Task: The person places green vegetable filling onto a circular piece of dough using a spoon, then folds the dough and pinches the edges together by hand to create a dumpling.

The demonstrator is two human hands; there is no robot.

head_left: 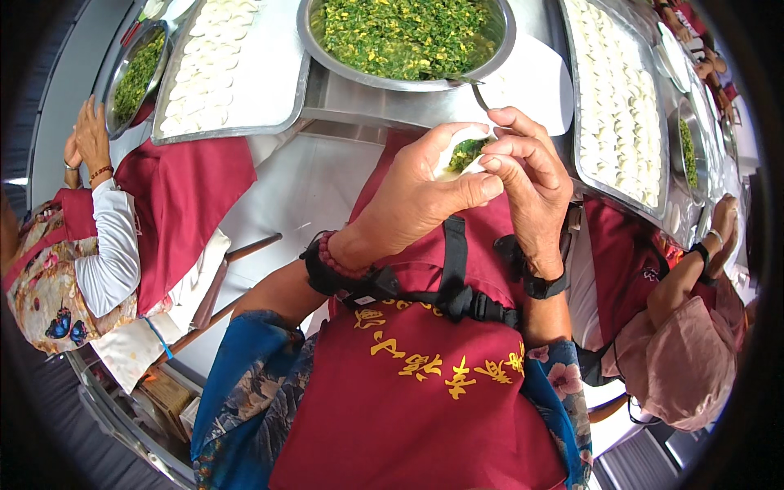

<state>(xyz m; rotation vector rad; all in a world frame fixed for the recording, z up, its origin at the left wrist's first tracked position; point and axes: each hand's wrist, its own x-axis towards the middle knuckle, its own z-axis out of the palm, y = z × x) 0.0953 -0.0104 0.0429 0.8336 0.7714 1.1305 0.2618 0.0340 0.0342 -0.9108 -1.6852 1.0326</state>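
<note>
- L hand (412, 192) was cupped under a dumpling wrapper (456, 157) w/ green filling (469, 152) in the middle, thumb laid across toward the other hand; grasping it, not loose.
- R hand (531, 175) was curled over the wrapper's right edge, fingertips (492, 162) pinching the dough; both hands touching each other, held up above the red apron (425, 392) at chest height.
- Wrapper looked only partly folded: filling was open to view on top, edges not yet closed.
- Just beyond the hands: big steel bowl (500, 45) of chopped green-and-yellow filling, w/ a spoon handle (478, 91) leaning out over its near rim.
- Either side of the bowl: left tray (278, 98) and right tray (576, 122), both carrying rows of finished white dumplings.
- Further out: a person on the left, hands (88, 139) by a smaller filling bowl (122, 90); another person on the right in a pink head cover (690, 367), arm reaching to the table.
- Risks, as I judged them: filling sat near the rim of the dough, so a pinch could squeeze greens into the seam & it wouldn't seal; too hard a pinch could tear the thin wrapper; held over the apron, not the table, so any spill would land on cloth.
</note>
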